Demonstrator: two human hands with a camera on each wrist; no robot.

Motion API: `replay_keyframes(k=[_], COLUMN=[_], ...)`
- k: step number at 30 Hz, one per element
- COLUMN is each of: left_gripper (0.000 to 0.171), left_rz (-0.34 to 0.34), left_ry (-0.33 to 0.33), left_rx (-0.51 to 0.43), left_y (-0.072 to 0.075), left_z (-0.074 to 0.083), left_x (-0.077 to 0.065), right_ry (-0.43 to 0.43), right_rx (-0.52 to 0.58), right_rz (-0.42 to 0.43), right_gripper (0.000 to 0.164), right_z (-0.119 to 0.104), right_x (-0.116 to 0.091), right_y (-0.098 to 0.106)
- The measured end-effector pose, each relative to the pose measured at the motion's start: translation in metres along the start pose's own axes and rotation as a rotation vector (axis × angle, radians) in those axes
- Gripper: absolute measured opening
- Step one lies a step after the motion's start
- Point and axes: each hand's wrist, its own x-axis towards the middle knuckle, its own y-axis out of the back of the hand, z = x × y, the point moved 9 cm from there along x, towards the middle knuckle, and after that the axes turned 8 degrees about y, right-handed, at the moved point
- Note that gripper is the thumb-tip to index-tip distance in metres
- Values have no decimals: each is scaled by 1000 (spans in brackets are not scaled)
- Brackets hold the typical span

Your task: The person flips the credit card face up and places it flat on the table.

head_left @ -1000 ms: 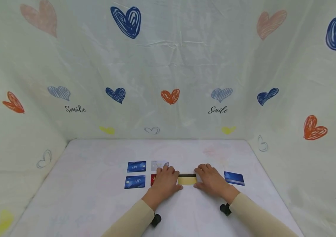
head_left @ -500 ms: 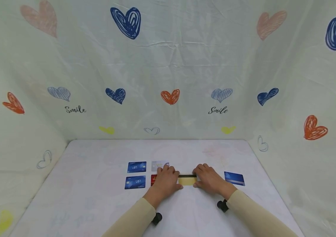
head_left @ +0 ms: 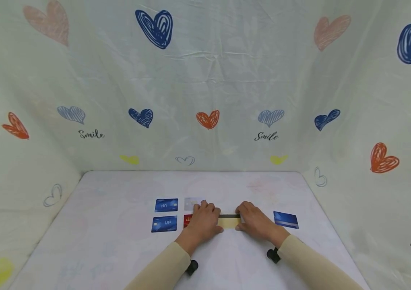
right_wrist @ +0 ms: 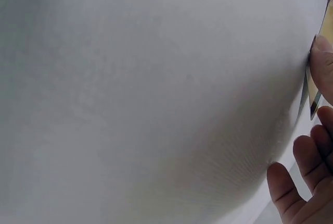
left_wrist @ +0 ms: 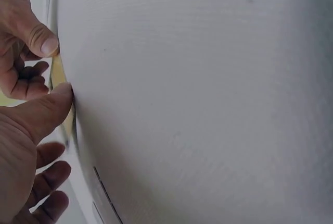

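A gold-yellow card (head_left: 229, 222) with a dark stripe along its far edge lies between the two hands in the head view. My left hand (head_left: 203, 221) pinches its left end, thumb at the near edge and fingertips at the far edge. At the other end my right hand (head_left: 258, 222) pinches it the same way. The left wrist view catches the card's thin edge (left_wrist: 58, 70) between both thumbs. In the right wrist view a corner of the card (right_wrist: 313, 99) shows beside the right thumb. A red card (head_left: 187, 219) is partly covered by the left hand.
Two blue cards, one upper (head_left: 166, 205) and one lower (head_left: 164, 224), lie at the left. A pale card (head_left: 191, 203) sits behind the left hand, and another blue card (head_left: 286, 220) lies to the right. A heart-printed sheet (head_left: 209, 80) walls in the white table (head_left: 100, 233).
The right hand has shifted slightly left, closer around the card's right end. The left hand stays nearly still, and the other cards keep their places.
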Motion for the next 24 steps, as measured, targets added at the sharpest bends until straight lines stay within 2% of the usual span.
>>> replay_keyframes(k=[4,9,12,18,24], left_gripper=[60,64,62,61,60], left_rz=[8,6,8,5,-6], left_ry=[-15,-2,4,10,18], left_rx=[23,38,42,29,24], left_y=[2,2,4,2,1], left_z=[3,4,3,4,2], left_x=[0,-1,-2,-2,-1], right_ry=[20,10,-2,-57,-40], right_rx=[-17,-22,0,66,72], right_rz=[6,-21,-37,-42,-27], right_gripper=[46,49,43,45,45], right_z=[-1,0,0,5,6], right_x=[-2,-1,1,-1,-1], right_y=[-1,-1,-1,-3,-6])
